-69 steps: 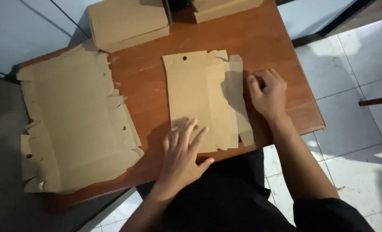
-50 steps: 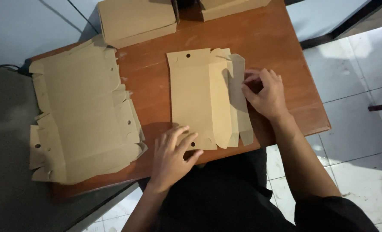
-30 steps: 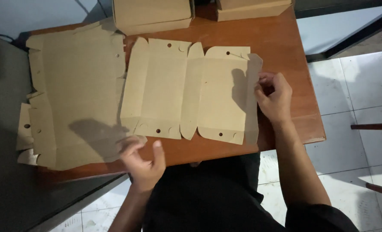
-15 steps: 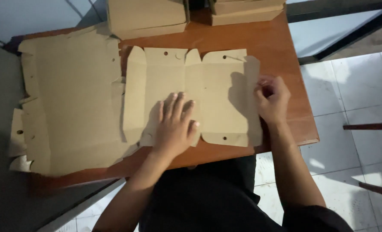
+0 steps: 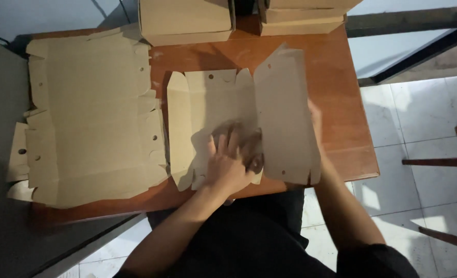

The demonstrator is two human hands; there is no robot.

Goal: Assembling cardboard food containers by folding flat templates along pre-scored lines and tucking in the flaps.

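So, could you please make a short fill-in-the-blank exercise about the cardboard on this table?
1. The left hand presses flat on the unfolded cardboard sheet, while the right hand lifts its ____ panel.
2. The stack of flat sheets lies at the table's ____ side.
3. The table is made of ____.
4. Two folded boxes stand at the table's ____ edge.

Missing words: right; left; wood; far
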